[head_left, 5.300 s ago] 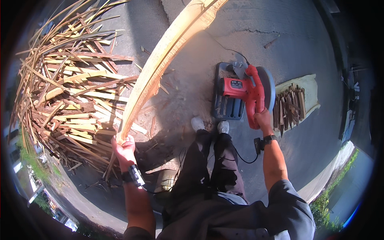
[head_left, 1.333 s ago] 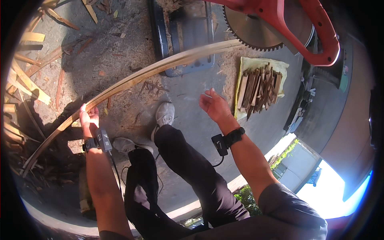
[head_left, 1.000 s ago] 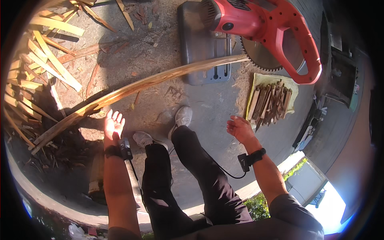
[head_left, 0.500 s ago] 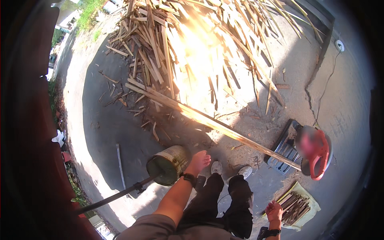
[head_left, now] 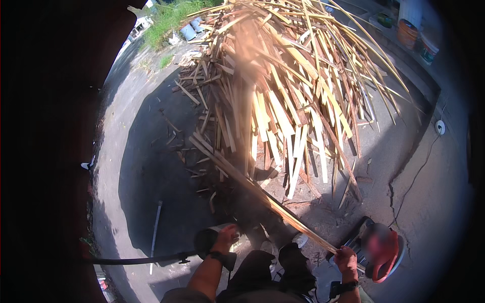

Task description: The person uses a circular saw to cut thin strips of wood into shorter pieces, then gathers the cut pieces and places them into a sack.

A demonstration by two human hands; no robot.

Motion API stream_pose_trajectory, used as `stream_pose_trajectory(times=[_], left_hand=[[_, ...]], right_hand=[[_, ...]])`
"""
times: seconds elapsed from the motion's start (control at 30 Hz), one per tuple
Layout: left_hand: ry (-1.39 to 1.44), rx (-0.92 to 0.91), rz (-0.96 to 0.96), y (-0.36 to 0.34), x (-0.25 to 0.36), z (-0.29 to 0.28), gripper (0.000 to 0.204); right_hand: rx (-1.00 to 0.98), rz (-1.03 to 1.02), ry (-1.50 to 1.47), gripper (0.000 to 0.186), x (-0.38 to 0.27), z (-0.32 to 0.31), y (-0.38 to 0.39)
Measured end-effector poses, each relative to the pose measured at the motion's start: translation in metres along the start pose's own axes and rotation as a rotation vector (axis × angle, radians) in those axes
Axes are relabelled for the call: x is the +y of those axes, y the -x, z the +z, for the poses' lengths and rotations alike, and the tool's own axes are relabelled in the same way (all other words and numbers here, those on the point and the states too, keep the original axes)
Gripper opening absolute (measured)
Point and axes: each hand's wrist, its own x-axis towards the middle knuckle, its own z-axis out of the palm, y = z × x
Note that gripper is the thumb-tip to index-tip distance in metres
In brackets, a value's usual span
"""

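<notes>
My right hand (head_left: 346, 258) is closed round the near end of some long wooden strips (head_left: 283, 211), beside a red circular saw (head_left: 386, 255) on a flat metal base. The strips slant away to the far left, toward a large heap of wood. My left hand (head_left: 227, 235) is over a round bucket (head_left: 204, 239), its fingers loosely bent and nothing visible in them. Whether it touches the bucket I cannot tell. From the bucket a dark pole (head_left: 146, 261) runs out to the left.
The heap of wooden strips (head_left: 288, 101) covers the ground ahead. A power cord (head_left: 415, 174) runs from the saw to a white round thing (head_left: 440, 127) at the right. On the left, a thin pale rod (head_left: 156, 232) lies on the ground. Several buckets (head_left: 407, 33) stand at the far right.
My right hand has moved from beside the bag of short wood pieces up to the strips and gripped their near end. The view has shifted, bringing more of the heap into sight.
</notes>
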Motion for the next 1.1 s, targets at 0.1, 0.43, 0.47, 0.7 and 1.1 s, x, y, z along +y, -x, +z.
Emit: stream_pose_trajectory(times=[0.1, 0.43, 0.47, 0.7, 1.1], left_hand=[[0.009, 0.052, 0.021, 0.011, 0.003, -0.009, 0.035], [0.088, -0.031, 0.141, 0.013, 0.032, -0.039, 0.037], [0.079, 0.034, 0.142, 0.009, 0.038, -0.041, 0.036], [0.153, 0.1, 0.039, -0.03, 0.075, -0.07, 0.034], [0.294, 0.034, -0.022, -0.075, 0.195, -0.095, 0.03]], right_hand=[[0.002, 0.009, 0.04, 0.022, -0.015, 0.027, 0.005], [-0.213, -0.018, 0.015, 0.026, -0.038, 0.111, 0.032], [-0.222, -0.037, 0.023, 0.027, -0.04, 0.127, 0.037], [-0.281, -0.123, 0.002, 0.024, -0.048, 0.211, 0.056], [-0.139, -0.13, 0.214, 0.023, -0.069, 0.401, 0.088]])
